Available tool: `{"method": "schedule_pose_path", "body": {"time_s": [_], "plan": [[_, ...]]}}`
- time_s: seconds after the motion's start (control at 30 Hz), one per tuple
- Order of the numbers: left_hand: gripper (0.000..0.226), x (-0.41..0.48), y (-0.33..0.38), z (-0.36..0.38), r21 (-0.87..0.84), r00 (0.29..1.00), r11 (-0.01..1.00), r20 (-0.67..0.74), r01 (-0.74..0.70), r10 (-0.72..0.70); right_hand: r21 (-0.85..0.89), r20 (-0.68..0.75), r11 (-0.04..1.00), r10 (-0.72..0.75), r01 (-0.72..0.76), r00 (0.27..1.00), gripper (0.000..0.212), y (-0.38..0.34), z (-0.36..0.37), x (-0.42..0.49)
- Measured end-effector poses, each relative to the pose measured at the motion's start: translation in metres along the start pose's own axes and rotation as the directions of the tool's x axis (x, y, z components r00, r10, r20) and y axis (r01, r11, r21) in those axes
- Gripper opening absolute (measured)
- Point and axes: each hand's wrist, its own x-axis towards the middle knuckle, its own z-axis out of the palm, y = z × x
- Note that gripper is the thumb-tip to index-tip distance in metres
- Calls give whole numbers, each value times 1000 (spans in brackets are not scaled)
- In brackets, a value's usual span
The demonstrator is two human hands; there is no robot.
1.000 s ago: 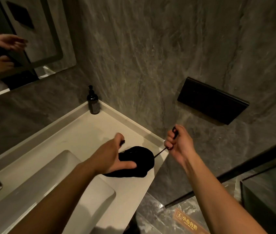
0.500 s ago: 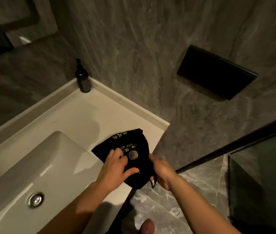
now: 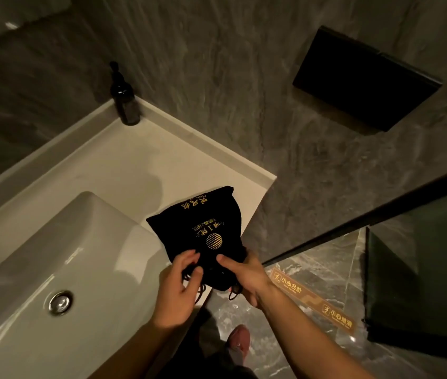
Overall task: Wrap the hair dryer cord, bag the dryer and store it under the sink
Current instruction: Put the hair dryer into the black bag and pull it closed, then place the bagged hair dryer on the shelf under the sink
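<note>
A person stands at a pale bathroom bench (image 3: 124, 170) with a sunken basin (image 3: 61, 258) on its left side. Both hands hold a black drawstring bag (image 3: 203, 228) printed with gold lettering and a round gold emblem. The bag lies at the bench's near right corner, its gathered mouth end hanging just past the front edge. The left hand (image 3: 178, 291) grips that gathered end, its fingers closed on the cloth and the thin black drawstring (image 3: 199, 292) looping beneath. The right hand (image 3: 247, 277) clamps the same end from the other side, thumb on top. The bag bulges, but its contents are hidden. A dark pump bottle (image 3: 125, 101) stands in the bench's far corner against grey stone walls. A black panel (image 3: 364, 80) is mounted on the right wall. A shoe (image 3: 238, 341) shows on the marble floor below.
</note>
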Motion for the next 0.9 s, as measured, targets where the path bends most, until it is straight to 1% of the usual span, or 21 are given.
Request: {"method": "schedule_pose_path", "body": {"time_s": [0.07, 0.13, 0.2, 0.23, 0.3, 0.33, 0.43, 0.53, 0.6, 0.7, 0.77, 0.83, 0.9], "plan": [[28, 0, 1, -7, -34, 996, 999, -85, -1, -2, 0, 29, 1000, -6, 6, 1000, 22, -2, -3, -1], [26, 2, 2, -12, -23, 976, 1000, -220, -4, -2, -34, 22, 999, -22, 22, 1000, 9, -4, -11, -3], [22, 8, -3, -12, 35, 942, 998, -332, 51, -36, 4, 39, 999, -53, 53, 998, 14, -3, -21, -3], [21, 11, -7, -10, 64, 934, 992, -348, 105, -77, 48, 56, 997, -55, 53, 997, 20, -2, -24, -4], [25, 14, -14, -5, 124, 944, 975, -300, 183, -139, 123, 75, 992, -48, 38, 996, 25, 5, -30, -4], [29, 13, -16, -2, 145, 956, 973, -259, 181, -139, 138, 71, 990, -42, 32, 997, 25, 7, -33, -5], [34, 4, -17, 10, 200, 987, 976, -151, 90, -61, 131, 42, 990, -65, 59, 997, 22, 12, -43, -12], [42, -6, -18, 23, 327, 993, 943, -112, 60, -25, 153, 29, 986, -79, 73, 997, 22, 21, -65, -19], [51, -11, -21, 34, 470, 995, 882, -98, 28, 20, 178, 31, 980, -92, 85, 995, 26, 28, -85, -25], [60, -11, -23, 54, 649, 994, 759, -41, -49, 99, 160, 31, 981, -114, 108, 993, 19, 36, -125, -38], [61, -10, -21, 67, 762, 995, 646, -13, -51, 95, 140, -1, 981, -134, 133, 991, 12, 46, -158, -42], [64, -10, -21, 75, 844, 995, 534, -9, -45, 97, 134, -4, 979, -154, 153, 988, 15, 57, -188, -41], [70, -14, -23, 81, 895, 996, 444, 10, -50, 91, 124, -13, 981, -151, 152, 988, 18, 69, -213, -34]]}}
